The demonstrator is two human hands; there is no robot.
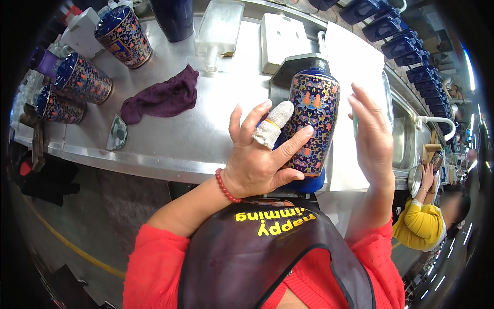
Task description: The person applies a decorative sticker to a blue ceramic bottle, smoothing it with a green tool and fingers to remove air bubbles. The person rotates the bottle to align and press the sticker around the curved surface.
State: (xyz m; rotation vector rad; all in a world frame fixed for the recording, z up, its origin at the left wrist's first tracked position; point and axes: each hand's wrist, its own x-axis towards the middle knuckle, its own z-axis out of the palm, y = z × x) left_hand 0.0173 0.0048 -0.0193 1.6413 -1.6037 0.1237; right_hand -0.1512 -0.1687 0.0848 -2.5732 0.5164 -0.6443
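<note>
Right now, a dark blue bottle with a floral pattern (312, 116) is resting in front of the person, its neck pointing away from the body and its base sitting near a blue pad (312, 184). The left hand (265, 154) is lying against the bottle's left side, the index finger pressing onto the pattern and a pale fabric sleeve (280, 117) covering another finger; whether this hand is truly gripping, I cannot tell. The right hand (371, 131) is hovering open beside the bottle, holding nothing, its fingers blurring slightly above a white sheet (355, 54). Just beyond the bottle, a grey metal bracket (290, 69) is standing beside a white block (282, 38). Farther left, a clear bottle (220, 28) is lying on the metal worktop (170, 160), and a crumpled purple cloth (163, 98) is spreading near three similar patterned bottles (123, 40). At the far right, rows of blue bottles (400, 45) are lining the edge, and a co-worker in yellow (419, 225) is reaching toward a counter.
</note>
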